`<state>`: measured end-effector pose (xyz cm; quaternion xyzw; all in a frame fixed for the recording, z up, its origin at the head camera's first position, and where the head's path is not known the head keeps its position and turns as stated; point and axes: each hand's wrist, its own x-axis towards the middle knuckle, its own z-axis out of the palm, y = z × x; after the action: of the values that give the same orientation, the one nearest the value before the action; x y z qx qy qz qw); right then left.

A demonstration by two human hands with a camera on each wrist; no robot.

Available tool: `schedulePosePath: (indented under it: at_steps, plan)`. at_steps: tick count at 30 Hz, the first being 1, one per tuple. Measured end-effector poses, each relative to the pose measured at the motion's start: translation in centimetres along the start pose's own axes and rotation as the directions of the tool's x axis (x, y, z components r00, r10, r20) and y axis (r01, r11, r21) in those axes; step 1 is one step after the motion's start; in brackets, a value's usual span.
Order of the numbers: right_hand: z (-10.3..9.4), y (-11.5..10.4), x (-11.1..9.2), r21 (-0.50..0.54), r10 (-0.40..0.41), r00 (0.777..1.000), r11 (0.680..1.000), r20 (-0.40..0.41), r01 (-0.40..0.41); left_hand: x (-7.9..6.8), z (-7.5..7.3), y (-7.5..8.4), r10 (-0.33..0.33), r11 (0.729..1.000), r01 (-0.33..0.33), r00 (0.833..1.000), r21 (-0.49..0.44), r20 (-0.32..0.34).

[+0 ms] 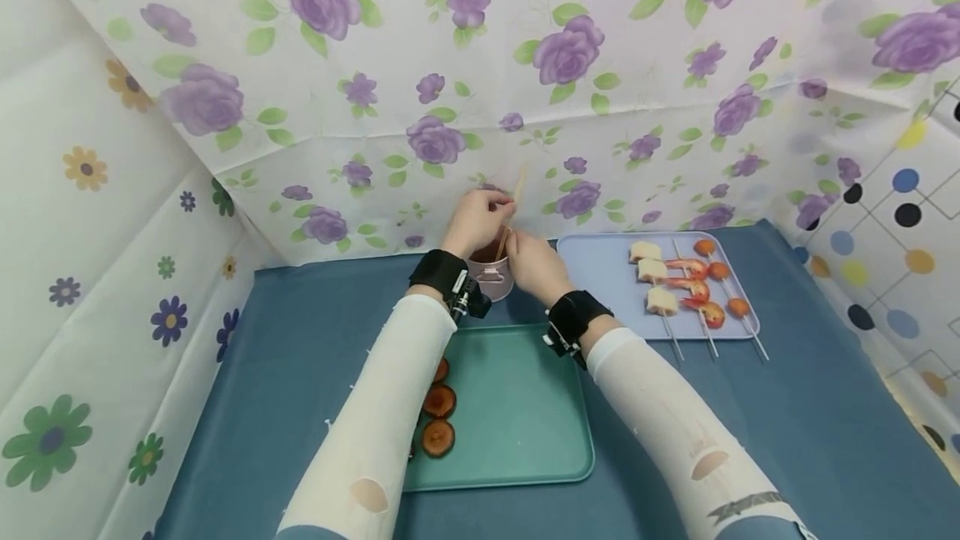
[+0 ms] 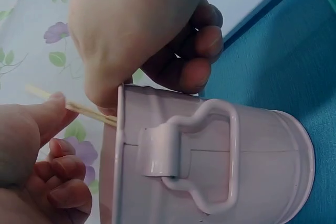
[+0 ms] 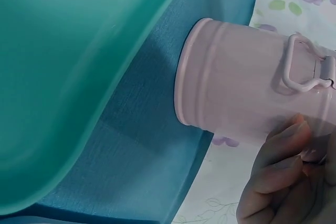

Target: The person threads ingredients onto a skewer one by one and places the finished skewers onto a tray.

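Note:
A pink metal bucket point(image 1: 491, 279) with wire side handles stands at the back of the table, against the flowered cloth. My left hand point(image 1: 474, 222) is above its rim and pinches a thin pale wooden skewer point(image 1: 520, 186) between thumb and finger. The skewer slants up out of the bucket; its lower end is hidden inside. At the bucket's right rim, my right hand point(image 1: 536, 265) grips the edge with curled fingers. In the left wrist view, the right thumb lies close beside the skewer point(image 2: 86, 111). Curled right fingers point(image 3: 286, 166) rest against the bucket wall in the right wrist view.
A green tray point(image 1: 517, 423) lies in front of the bucket, with several round brown slices point(image 1: 438, 401) at its left, partly behind the left forearm. On the right, a pale blue tray point(image 1: 596, 273) bears three skewers with white chunks, shrimp point(image 1: 696, 288) and orange balls.

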<state>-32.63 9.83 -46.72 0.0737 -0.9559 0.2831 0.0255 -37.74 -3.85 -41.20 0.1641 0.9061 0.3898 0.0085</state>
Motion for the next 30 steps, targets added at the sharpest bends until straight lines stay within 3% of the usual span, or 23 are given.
schedulePosePath:
  at_steps: [7, 17, 22, 30]
  plan:
    - [-0.07, -0.04, -0.09, 0.014, 0.018, 1.000, 1.000, 0.006, -0.018, 0.08, 0.04, -0.25, -0.016, 1.000, 0.016, 1.000, 0.005, -0.026]
    - [-0.19, -0.34, -0.23, 0.010, 0.027, 0.999, 1.000, 0.017, -0.027, 0.05, -0.01, -0.24, 0.019, 1.000, -0.019, 1.000, 0.007, -0.006]
    - [0.02, -0.43, -0.21, 0.013, 0.033, 0.999, 0.999, 0.016, -0.033, -0.12, 0.08, 0.02, -0.001, 1.000, 0.001, 1.000, 0.031, -0.016]
    - [-0.04, -0.19, -0.25, 0.013, 0.025, 1.000, 1.000, 0.015, -0.025, -0.46, -0.12, -0.25, 0.026, 1.000, -0.026, 0.996, 0.008, -0.080]
